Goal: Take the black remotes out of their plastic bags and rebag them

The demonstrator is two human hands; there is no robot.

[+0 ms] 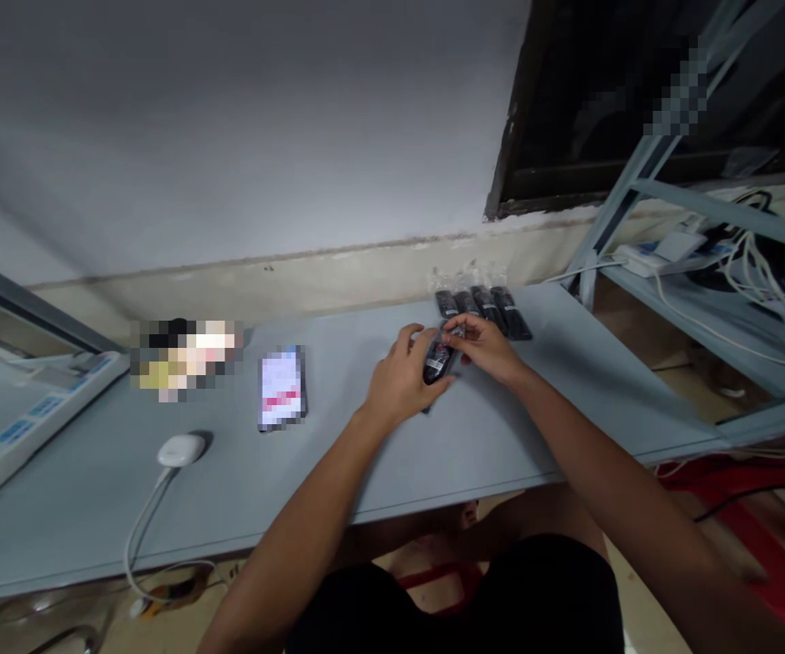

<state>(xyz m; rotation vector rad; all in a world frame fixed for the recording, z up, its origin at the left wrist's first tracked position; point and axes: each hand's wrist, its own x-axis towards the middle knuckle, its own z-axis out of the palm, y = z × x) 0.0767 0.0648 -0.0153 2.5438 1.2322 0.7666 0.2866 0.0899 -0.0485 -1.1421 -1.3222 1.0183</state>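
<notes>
A slim black item (437, 361) in clear plastic, with a white label on it, is held low over the grey table. My left hand (402, 374) curls around its left side, thumb at the lower end. My right hand (480, 345) pinches the wrapping at the upper right end; those fingertips partly cover it. Just beyond my hands, several similar black plastic-wrapped packets (491, 309) lie side by side near the wall, their clear bag ends pointing away from me. What exactly is inside the wrapping I cannot make out.
A phone (282, 389) with a lit screen lies left of my hands. Farther left are a white rounded device (181, 450) on a cable, a blurred-out object (184, 357) and a power strip (44, 413). Metal shelving (740, 213) with tangled cables stands right.
</notes>
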